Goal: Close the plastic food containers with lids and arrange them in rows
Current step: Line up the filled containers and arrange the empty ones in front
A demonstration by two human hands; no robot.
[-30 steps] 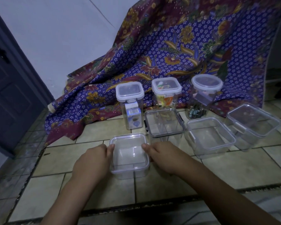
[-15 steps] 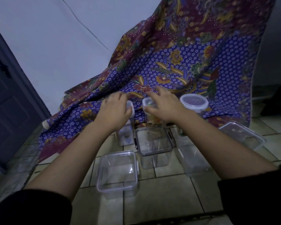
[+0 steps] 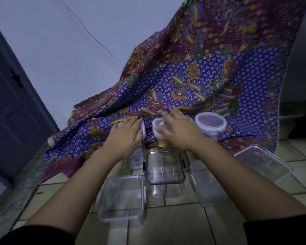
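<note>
Several clear plastic containers stand on the tiled floor. My left hand (image 3: 125, 137) lies flat on the white lid of the tall left container (image 3: 137, 160) in the back row. My right hand (image 3: 178, 131) hovers, fingers spread, over the lid of the tall middle container (image 3: 157, 126). To the right stands a round lidded container (image 3: 210, 123). Nearer me are a dark-rimmed square container (image 3: 164, 168), a lidded square container (image 3: 122, 198) at front left, a clear box (image 3: 207, 188) partly behind my right arm, and a wide lidded box (image 3: 261, 161) at far right.
A blue and maroon batik cloth (image 3: 193, 82) drapes down the wall behind the back row and spreads onto the floor. A dark door (image 3: 11, 112) is at the left. Beige floor tiles (image 3: 166, 227) lie in front of the containers.
Both hands let go of the front left square container and reached forward to the two tall containers at the back. Since half a second ago the fingers have stretched out flatter over the lids.
</note>
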